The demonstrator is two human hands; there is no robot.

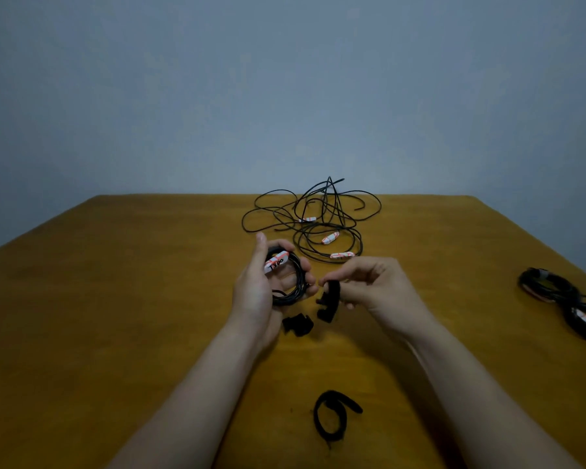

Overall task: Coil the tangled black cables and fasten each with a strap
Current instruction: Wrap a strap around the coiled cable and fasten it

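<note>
**A:** What is laid on the wooden table (115, 299)?
**B:** A tangle of black cables (318, 218) is spread at the far edge, with white tags (330, 237) fixed to it. Two finished coils (545, 287) are set at the right edge.
**A:** How are the hands placed?
**B:** A coiled cable (290, 286) is gripped in the left hand (254, 289), fingers curled round it, above the table's middle. A black strap (330, 299) is pinched by the right hand (379, 286), just beside that coil.
**A:** Other straps?
**B:** A looped strap (332, 414) is laid near the front and a crumpled strap (296, 324) below the hands.
**A:** Any writing?
**B:** Black handwriting is seen on the held coil's white, red-marked label (276, 261), but it cannot be read with certainty
</note>
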